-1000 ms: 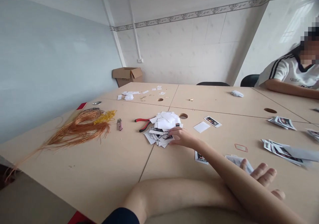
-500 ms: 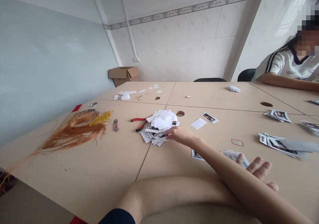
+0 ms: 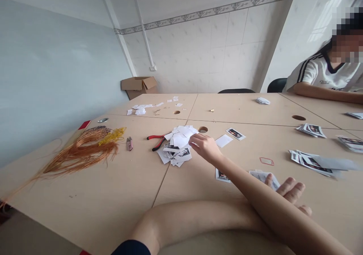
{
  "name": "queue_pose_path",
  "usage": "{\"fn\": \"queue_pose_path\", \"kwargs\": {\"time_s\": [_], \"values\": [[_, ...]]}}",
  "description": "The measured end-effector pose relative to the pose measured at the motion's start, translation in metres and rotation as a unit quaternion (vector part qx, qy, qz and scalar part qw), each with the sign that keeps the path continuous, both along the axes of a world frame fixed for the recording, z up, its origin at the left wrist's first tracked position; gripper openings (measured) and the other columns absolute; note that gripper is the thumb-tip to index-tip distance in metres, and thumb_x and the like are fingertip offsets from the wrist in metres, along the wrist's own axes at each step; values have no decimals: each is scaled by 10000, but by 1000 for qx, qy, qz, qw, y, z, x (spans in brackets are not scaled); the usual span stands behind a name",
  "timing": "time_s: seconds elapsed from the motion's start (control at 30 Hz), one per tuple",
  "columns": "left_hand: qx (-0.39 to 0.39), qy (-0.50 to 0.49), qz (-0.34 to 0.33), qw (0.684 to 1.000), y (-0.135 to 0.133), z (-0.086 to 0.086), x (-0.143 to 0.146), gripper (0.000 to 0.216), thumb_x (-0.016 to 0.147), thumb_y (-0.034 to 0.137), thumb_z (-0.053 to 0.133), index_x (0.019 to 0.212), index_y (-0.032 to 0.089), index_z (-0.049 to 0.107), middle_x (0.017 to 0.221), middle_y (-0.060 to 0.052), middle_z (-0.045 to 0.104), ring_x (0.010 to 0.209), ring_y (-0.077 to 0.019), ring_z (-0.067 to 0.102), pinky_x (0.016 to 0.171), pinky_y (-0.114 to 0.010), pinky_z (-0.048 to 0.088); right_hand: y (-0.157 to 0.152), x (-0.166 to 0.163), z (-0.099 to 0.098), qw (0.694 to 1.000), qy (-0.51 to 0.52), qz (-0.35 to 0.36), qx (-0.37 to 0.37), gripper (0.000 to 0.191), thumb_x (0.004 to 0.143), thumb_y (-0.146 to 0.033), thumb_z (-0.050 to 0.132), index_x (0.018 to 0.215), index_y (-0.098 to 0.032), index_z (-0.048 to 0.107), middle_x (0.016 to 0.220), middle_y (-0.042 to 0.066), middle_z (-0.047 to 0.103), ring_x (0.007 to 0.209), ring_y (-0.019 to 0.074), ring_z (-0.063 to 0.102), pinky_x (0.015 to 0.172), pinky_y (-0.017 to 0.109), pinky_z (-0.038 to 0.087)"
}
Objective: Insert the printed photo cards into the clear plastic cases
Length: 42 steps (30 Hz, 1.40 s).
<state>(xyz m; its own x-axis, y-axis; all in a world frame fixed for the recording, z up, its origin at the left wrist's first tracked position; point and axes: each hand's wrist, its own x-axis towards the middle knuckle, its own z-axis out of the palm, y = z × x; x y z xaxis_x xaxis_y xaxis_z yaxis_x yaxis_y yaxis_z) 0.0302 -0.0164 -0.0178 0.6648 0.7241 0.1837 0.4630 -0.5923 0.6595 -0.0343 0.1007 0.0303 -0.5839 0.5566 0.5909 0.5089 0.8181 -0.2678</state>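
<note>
The right hand (image 3: 205, 147) has shifted from the near edge of the paper-scrap pile (image 3: 176, 149), mid-desk (image 3: 85, 183), onto its right side, fingers narrowly together on white scraps, any grip unclear. The left hand (image 3: 287, 192) lies open, fingers spread, beside cut photo prints (image 3: 262, 177).

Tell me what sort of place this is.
Probably a plain workroom for handcraft or piecework: joined laminate tables with round holes, a heap of cut paper prints beside red-handled pliers, and a loose bundle of copper-coloured wire.
</note>
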Motion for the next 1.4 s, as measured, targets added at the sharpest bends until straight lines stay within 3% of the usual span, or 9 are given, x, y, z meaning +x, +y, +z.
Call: {"fn": "queue_pose_path", "kwargs": {"time_s": [0.07, 0.13, 0.2, 0.27, 0.5, 0.8, 0.97, 1.23, 1.4], "values": [[152, 50, -36, 986, 4, -4, 0, 345, 816, 270, 395, 1159, 294, 425, 1356, 13, 240, 1270, -160, 153, 1070, -385, 61, 3, 4, 2, 992, 100, 36, -66, 179, 800, -144, 389, 809, -175, 565, 883, 47, 600, 787, 134, 546, 650, 234, 425], [280, 101, -63, 953, 8, -8, -1, 340, 810, 340, 374, 1118, 231, 471, 1357, -32, 262, 1280, -180, 109, 1052, -408, 147, 8, 8, 1, 955, 223, 88, -173, 134, 743, -149, 458, 780, -177, 583, 843, 34, 609, 779, 137, 567, 684, 250, 452], [355, 140, -51, 923, 12, -13, -1, 328, 815, 341, 341, 1070, 213, 503, 1327, -38, 339, 1277, -201, 135, 1006, -453, 228, 12, 11, -1, 916, 289, 115, -252, 118, 694, -161, 508, 763, -168, 604, 820, 39, 620, 776, 151, 585, 713, 278, 468], [396, 142, -60, 905, 15, -18, 1, 353, 806, 360, 358, 1085, 194, 498, 1301, -54, 372, 1271, -225, 155, 975, -472, 257, 13, 13, -4, 903, 301, 121, -281, 136, 679, -186, 528, 775, -153, 618, 825, 53, 630, 773, 163, 598, 719, 293, 478], [404, 121, -35, 906, 13, -23, 5, 386, 783, 376, 412, 1112, 187, 485, 1298, -39, 370, 1268, -215, 176, 967, -452, 277, 7, 6, -4, 851, 307, 164, -394, 199, 678, -313, 569, 755, -144, 642, 785, 54, 639, 780, 179, 591, 718, 309, 466], [384, 140, -102, 907, 14, -5, -7, 429, 797, 370, 390, 1146, 126, 438, 1324, -129, 319, 1263, -257, 183, 955, -511, 279, 5, 2, -8, 844, 285, 161, -425, 143, 641, -200, 584, 775, -158, 611, 802, 43, 628, 788, 164, 584, 743, 319, 446], [370, 125, -73, 918, 12, -10, -4, 394, 801, 350, 387, 1136, 151, 444, 1325, -97, 323, 1273, -222, 158, 961, -469, 288, 7, 2, -11, 832, 289, 156, -447, 201, 644, -195, 572, 841, -152, 582, 813, 42, 616, 776, 150, 582, 724, 300, 453], [387, 106, -63, 914, 17, -29, 2, 366, 819, 352, 337, 1130, 193, 445, 1341, -58, 302, 1286, -203, 79, 1002, -465, 184, 2, 4, -7, 856, 232, 131, -443, 153, 631, -179, 569, 766, -143, 630, 787, 48, 621, 745, 160, 562, 701, 306, 421], [403, 123, -68, 905, 18, -27, 2, 387, 804, 377, 355, 1123, 185, 463, 1329, -76, 317, 1281, -229, 110, 986, -492, 185, 4, 4, -8, 877, 200, 124, -420, 100, 601, -133, 567, 679, -153, 626, 708, 26, 595, 713, 154, 533, 706, 310, 391]]}}
